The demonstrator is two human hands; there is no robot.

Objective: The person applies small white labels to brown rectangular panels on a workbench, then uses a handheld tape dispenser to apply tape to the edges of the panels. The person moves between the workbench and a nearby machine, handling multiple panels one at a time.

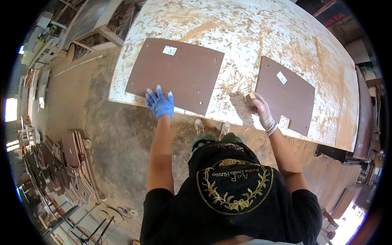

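My left hand (160,103), in a blue glove, lies with fingers spread on the near edge of a brown board (179,67). The board rests flat on a worn white tabletop (241,36) and has a small white label (169,50) and several holes near its edges. My right hand (263,111), in a pale glove, is closed around a small block (250,96) with a light tan face. It is over the table beside the left edge of a second brown board (289,92). Part of the block is hidden by the fingers.
Sawdust and scuffs cover the tabletop. White labels (281,77) mark the second board. Stacked boards and offcuts (73,163) stand on the floor at left. A wooden-framed table (92,24) is at the far left, and a dark panel (364,114) leans at right.
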